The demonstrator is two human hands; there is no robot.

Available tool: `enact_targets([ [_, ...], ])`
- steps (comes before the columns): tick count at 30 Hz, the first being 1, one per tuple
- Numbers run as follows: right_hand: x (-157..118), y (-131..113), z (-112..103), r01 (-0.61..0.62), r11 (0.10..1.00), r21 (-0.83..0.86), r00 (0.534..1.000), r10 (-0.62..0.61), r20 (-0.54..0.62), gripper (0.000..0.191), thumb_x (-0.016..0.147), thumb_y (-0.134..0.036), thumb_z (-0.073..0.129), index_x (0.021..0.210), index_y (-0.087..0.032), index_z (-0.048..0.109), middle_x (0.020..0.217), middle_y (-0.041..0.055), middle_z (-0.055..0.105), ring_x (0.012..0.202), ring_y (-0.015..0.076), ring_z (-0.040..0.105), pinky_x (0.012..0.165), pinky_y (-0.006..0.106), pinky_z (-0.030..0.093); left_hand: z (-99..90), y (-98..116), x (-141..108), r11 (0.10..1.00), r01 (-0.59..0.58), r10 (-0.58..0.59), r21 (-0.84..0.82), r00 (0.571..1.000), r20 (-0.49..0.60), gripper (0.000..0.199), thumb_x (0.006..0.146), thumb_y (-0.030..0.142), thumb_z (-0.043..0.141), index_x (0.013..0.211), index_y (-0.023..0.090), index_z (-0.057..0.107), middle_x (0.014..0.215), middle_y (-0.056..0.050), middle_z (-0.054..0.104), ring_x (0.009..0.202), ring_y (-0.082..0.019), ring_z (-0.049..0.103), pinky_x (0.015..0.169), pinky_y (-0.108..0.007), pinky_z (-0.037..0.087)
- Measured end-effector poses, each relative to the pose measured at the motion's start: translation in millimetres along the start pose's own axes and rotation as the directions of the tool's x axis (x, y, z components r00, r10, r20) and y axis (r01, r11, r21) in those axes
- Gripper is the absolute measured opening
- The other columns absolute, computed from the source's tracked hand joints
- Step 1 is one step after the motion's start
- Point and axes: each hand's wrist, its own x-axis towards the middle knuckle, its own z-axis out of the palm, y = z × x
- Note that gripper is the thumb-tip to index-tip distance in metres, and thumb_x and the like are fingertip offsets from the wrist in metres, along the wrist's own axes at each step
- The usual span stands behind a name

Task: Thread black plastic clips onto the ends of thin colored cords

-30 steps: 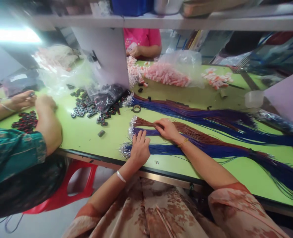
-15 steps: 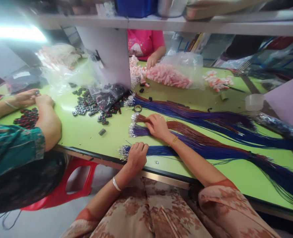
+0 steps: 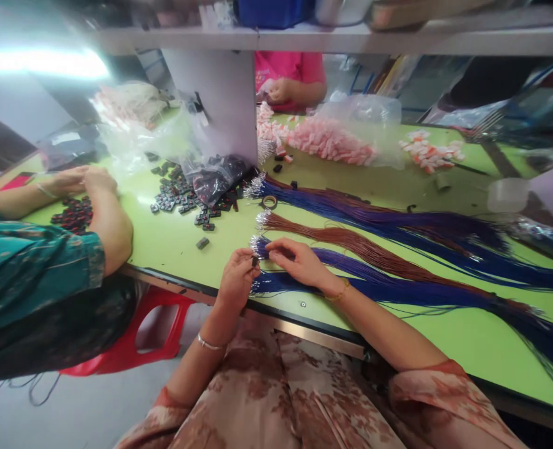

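My left hand (image 3: 236, 280) is closed, with a small black connector housing (image 3: 255, 260) between thumb and fingertips. Just right of it, my right hand (image 3: 298, 265) lies over the purple wire bundle (image 3: 339, 263), its fingertips pinched near the silver terminals (image 3: 259, 247); a wire seems to be between them, though too fine to see clearly. Below the hands runs a blue wire bundle (image 3: 365, 288). Above the right hand a brown wire bundle (image 3: 346, 236) lies alone, with silver terminals at its left end.
Loose black connectors (image 3: 177, 193) are scattered at left beside a plastic bag (image 3: 220, 181). A tape roll (image 3: 269, 202) lies near more blue wires (image 3: 332, 209). One co-worker's arm (image 3: 112, 218) is at left; another person (image 3: 295, 81) sits opposite, behind pink-white pieces (image 3: 332, 140). A shelf (image 3: 304, 42) hangs above.
My right hand has let go of the brown bundle and moved down to the purple one. My left hand has left the blue bundle, turned, and now shows a black connector housing.
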Motion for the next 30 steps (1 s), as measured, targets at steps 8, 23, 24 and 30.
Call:
enact_targets([
  [8,-16,-23,30,0.155,0.981,-0.116,0.986,-0.161,-0.040,0.012,0.091,-0.024,0.052,0.095,-0.020,0.062,0.082,0.0041,0.062,0.074,0.0155,0.057,0.068,0.029,0.047,5.3,-6,-15,0.999,0.044,-0.044,0.010,0.999,0.023,0.019,0.062,0.017,0.067,0.072,0.016,0.050,0.060,0.004,0.054,0.053,-0.006,0.051,0.052,-0.017,0.039],
  [23,-20,-22,24,0.024,0.988,0.155,0.985,0.002,-0.170,0.018,0.094,-0.035,0.046,0.085,-0.020,0.051,0.075,0.0014,0.058,0.066,0.0142,0.054,0.063,0.028,0.046,10.8,-4,-26,0.928,0.247,-0.215,-0.277,0.966,0.140,0.012,0.073,0.016,0.064,0.083,0.015,0.058,0.076,-0.001,0.060,0.069,-0.010,0.059,0.066,-0.021,0.048],
  [24,-22,-23,26,0.063,0.992,0.110,0.981,-0.041,-0.190,0.016,0.093,-0.034,0.047,0.085,-0.020,0.052,0.078,0.0024,0.059,0.070,0.0148,0.055,0.065,0.028,0.047,12.2,-4,-25,0.925,0.238,-0.202,-0.295,0.968,0.146,0.012,0.075,0.017,0.063,0.085,0.015,0.058,0.078,-0.001,0.060,0.071,-0.010,0.060,0.068,-0.021,0.049],
  [30,-25,-26,41,0.078,0.994,0.081,0.972,-0.058,-0.227,0.015,0.090,-0.034,0.056,0.088,-0.020,0.057,0.084,0.0026,0.063,0.073,0.0137,0.057,0.068,0.027,0.047,21.0,-14,-25,0.935,0.126,-0.090,-0.332,0.988,0.123,0.012,0.081,0.022,0.060,0.089,0.018,0.053,0.082,0.001,0.058,0.081,-0.011,0.062,0.088,-0.025,0.048],
])
